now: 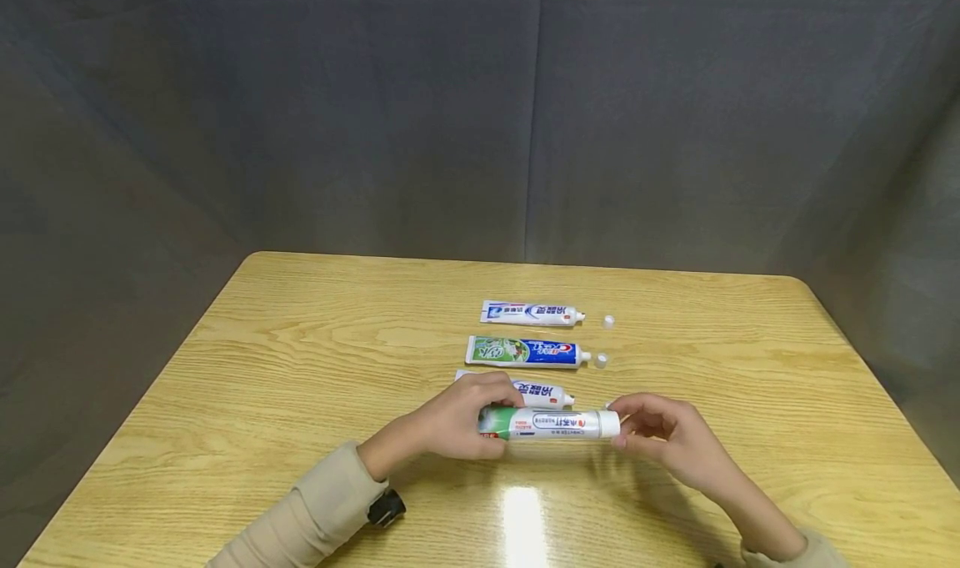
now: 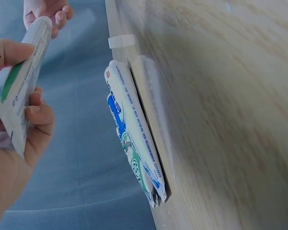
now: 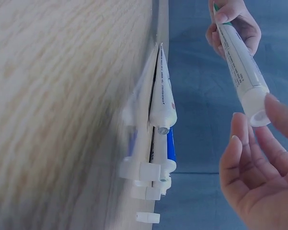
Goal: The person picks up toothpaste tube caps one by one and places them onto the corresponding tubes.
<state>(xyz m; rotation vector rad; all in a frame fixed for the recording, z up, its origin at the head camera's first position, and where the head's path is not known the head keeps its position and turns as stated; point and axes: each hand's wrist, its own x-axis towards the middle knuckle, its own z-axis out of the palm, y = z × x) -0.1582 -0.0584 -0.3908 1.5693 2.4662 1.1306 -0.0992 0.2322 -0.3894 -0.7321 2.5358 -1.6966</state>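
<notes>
My left hand (image 1: 468, 418) grips a white and green toothpaste tube (image 1: 555, 424) around its flat end, above the table. The tube lies level, its white cap (image 1: 609, 424) pointing right. At that cap is my right hand (image 1: 675, 439), thumb and fingertips curled about its rim in the right wrist view. Just behind the held tube lies a white and blue toothpaste tube (image 1: 546, 395), uncapped and partly hidden by my left hand. Farther back are a green and blue toothpaste tube (image 1: 525, 351) and another white and blue toothpaste tube (image 1: 528, 313), both with bare nozzles.
Loose white caps, a far cap (image 1: 609, 321) and a middle cap (image 1: 602, 360), stand right of the tubes; a third cap (image 3: 150, 171) shows in the right wrist view. The wooden table (image 1: 300, 368) ends at a dark grey curtain (image 1: 375, 134).
</notes>
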